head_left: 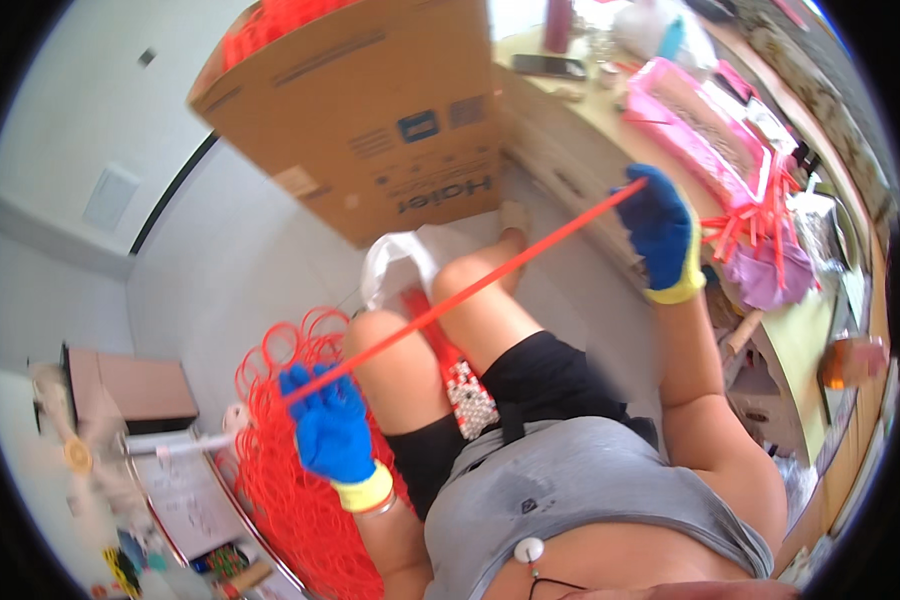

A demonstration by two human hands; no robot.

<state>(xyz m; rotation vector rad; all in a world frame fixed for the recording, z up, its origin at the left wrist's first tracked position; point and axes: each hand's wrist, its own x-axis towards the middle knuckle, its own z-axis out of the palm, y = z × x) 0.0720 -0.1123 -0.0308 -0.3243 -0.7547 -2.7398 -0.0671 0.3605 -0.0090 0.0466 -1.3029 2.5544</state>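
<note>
A straight red plastic tube (460,297) runs slantwise across my lap, from low on the left to high on the right. My left hand (332,430), in a blue glove with a yellow cuff, has its fingers bent around the tube's lower end. Gripping the upper end is my right hand (660,238), gloved the same way, beside the table edge. A bag (398,262) with white handles sits between my knees; small red and white pieces (467,400) show at its near end. Looped red tubing (295,490) is heaped by my left arm.
A large cardboard box (370,130) stands ahead, with red tubing at its top. To the right, a table (610,95) carries a pink tray (695,130), short red tubes (755,220), a purple cloth (773,272) and a phone (548,66). A fan (75,455) is at the left.
</note>
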